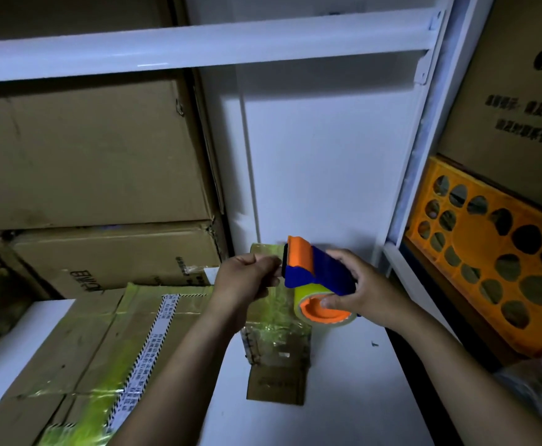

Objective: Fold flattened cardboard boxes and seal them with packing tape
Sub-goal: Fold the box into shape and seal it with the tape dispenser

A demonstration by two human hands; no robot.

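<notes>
My right hand (358,286) grips a blue and orange tape dispenser (316,272) that carries a roll of yellowish packing tape (324,312), with the thumb on the roll's orange hub. My left hand (247,280) pinches the free end of the tape at the dispenser's orange head, and a strip runs down from there to a small cardboard box (276,362) standing on the white table (343,397) below my hands. A larger taped carton (79,358) with a printed white strip lies to the left.
Stacked cardboard cartons (86,156) fill the left side behind a white shelf rail (198,49). An orange perforated crate (488,252) and a printed carton (520,101) stand at the right, beyond a white upright post (421,149). A white wall panel (321,162) is straight ahead.
</notes>
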